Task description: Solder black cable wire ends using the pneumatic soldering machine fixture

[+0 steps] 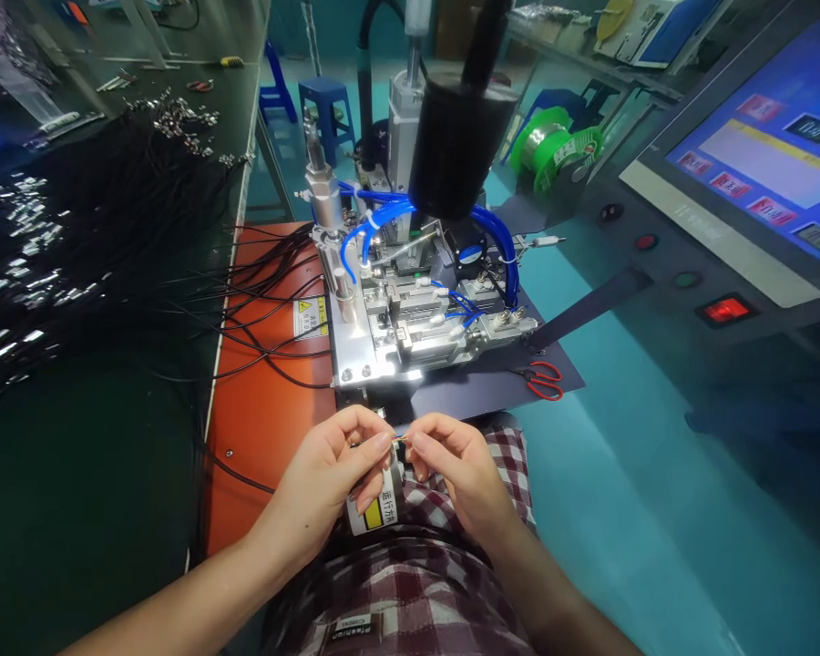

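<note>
Close in front of my lap, my left hand (pixel 334 469) pinches the thin wires (pixel 399 438) between thumb and forefinger. Facing it, my right hand (pixel 461 465) is also closed in a pinch at the other side of the same wires. The fingertips nearly meet, and only a short orange-looking bit shows between them. Just beyond both hands stands a metal machine (pixel 416 337) with blue air tubes (pixel 389 211). Below my left fingers is a label (pixel 375 510) with a yellow patch, partly covered by the hand.
Black cables (pixel 266 264) run over the orange surface (pixel 266 419) from a large bundle (pixel 129 182) at left. Red-handled snips (pixel 544 381) lie right of the machine. A control panel screen (pixel 772 155) and a green wire spool (pixel 553 146) are at right.
</note>
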{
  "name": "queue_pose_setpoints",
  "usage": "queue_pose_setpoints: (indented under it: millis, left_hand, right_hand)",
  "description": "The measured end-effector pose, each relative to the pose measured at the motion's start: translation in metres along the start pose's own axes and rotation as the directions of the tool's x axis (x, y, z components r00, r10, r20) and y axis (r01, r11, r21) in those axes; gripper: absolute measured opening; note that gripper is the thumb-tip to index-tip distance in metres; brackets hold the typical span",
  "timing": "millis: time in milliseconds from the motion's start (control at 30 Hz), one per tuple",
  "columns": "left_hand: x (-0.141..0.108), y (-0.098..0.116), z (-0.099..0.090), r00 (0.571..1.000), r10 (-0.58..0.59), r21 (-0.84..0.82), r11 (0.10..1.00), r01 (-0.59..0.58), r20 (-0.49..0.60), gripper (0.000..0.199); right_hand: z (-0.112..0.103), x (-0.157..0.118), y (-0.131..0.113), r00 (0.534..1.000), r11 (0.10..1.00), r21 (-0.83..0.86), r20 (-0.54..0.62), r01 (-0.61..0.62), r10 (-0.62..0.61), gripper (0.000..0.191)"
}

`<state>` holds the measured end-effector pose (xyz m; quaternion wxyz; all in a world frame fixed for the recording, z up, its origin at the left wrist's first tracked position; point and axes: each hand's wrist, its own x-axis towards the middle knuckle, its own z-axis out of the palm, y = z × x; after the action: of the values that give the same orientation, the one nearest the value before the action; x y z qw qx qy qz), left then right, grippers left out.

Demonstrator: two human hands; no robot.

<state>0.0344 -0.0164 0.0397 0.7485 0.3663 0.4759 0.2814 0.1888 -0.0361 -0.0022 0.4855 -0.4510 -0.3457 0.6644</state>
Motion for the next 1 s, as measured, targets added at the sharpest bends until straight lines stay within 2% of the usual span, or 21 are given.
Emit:
queue_pose_setpoints:
  millis: [333,467,600,733,1000]
  left_hand:
    - [0.000,-0.005,-0.003,0.999,0.042,0.217,0.975,-0.037,-0.018,0.019]
    - [0.000,-0.005,-0.001,0.999,0.028,0.202,0.979,-0.023,-0.021,0.019]
    - [0.001,-0.006,0.001,0.999,0.050,0.120,0.992,-0.049,-0.004,0.018]
    - [0.001,-0.008,0.001,0.998,0.062,0.049,0.997,-0.064,0.032,0.018]
    - [0.000,-0.009,0.001,0.997,0.065,0.109,0.992,-0.069,0.039,0.019]
  right_hand:
    - [0.002,-0.004,-0.006,0.998,0.989,-0.150,-0.055,0.015,-0.023,0.009]
    - [0.004,-0.007,-0.005,0.987,0.949,-0.294,-0.078,0.111,-0.140,0.004]
    - [0.007,-0.009,-0.003,0.939,0.836,-0.485,-0.079,0.257,-0.335,0.005]
    - [0.007,-0.010,0.000,0.866,0.696,-0.600,-0.010,0.395,-0.500,0.009]
    - [0.001,-0.014,0.005,0.761,0.381,-0.772,0.195,0.508,-0.619,0.017]
